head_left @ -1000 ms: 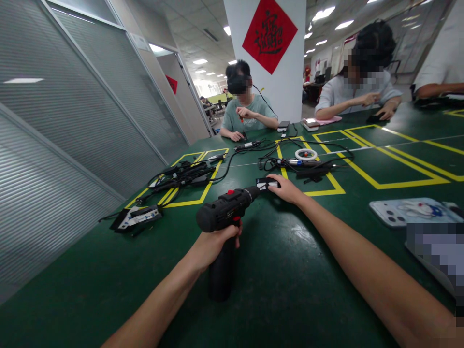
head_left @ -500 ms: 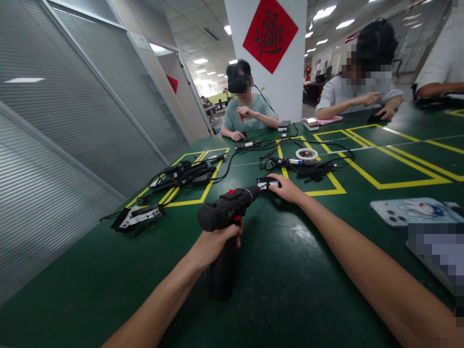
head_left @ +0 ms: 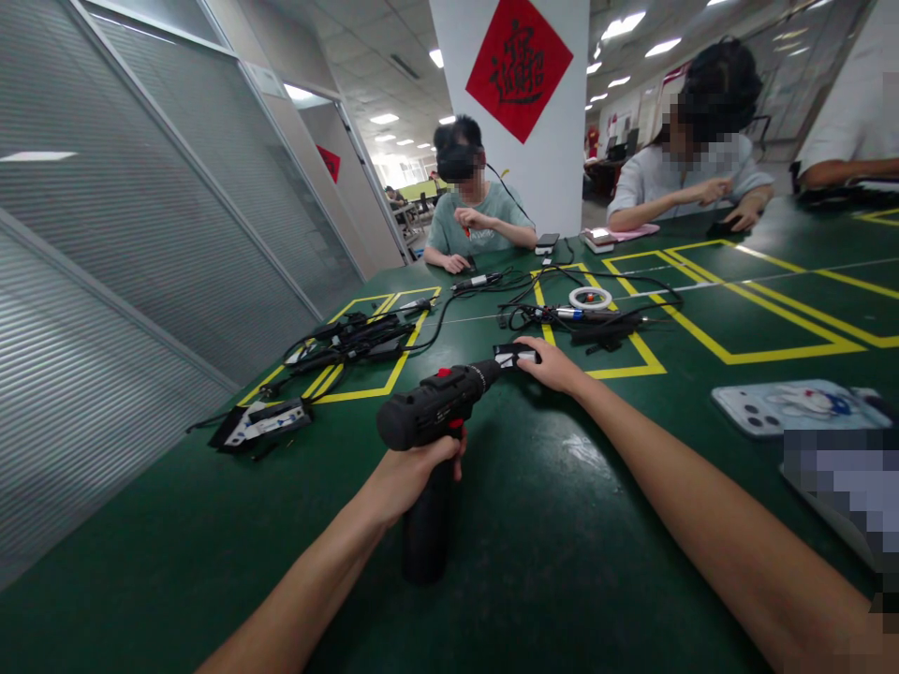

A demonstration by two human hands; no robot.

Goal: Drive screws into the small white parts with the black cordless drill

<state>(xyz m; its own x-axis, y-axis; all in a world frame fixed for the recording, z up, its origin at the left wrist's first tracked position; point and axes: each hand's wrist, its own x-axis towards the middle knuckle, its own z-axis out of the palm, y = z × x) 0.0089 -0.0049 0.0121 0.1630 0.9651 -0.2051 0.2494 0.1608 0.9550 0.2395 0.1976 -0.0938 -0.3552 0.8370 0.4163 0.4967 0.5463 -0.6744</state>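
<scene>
A black cordless drill (head_left: 428, 407) with red buttons is gripped around its handle by my left hand (head_left: 421, 473). Its chuck points away from me, toward a small black and white piece (head_left: 507, 354) on the green table (head_left: 534, 562). The fingers of my right hand (head_left: 552, 363) are closed on the far and right side of that piece. The drill's tip is right at the piece; I cannot tell whether they touch. What kind of thing the piece is does not show.
Black cables and tools (head_left: 358, 342) lie bundled at left, beside a black and white packet (head_left: 263, 423). Behind my right hand are a soldering iron (head_left: 572, 315) and a white ring (head_left: 590, 298). A phone (head_left: 793, 409) lies at right. Co-workers (head_left: 478, 206) sit across the table.
The whole view has shifted very slightly. Both hands, the drill and the small piece keep the same arrangement.
</scene>
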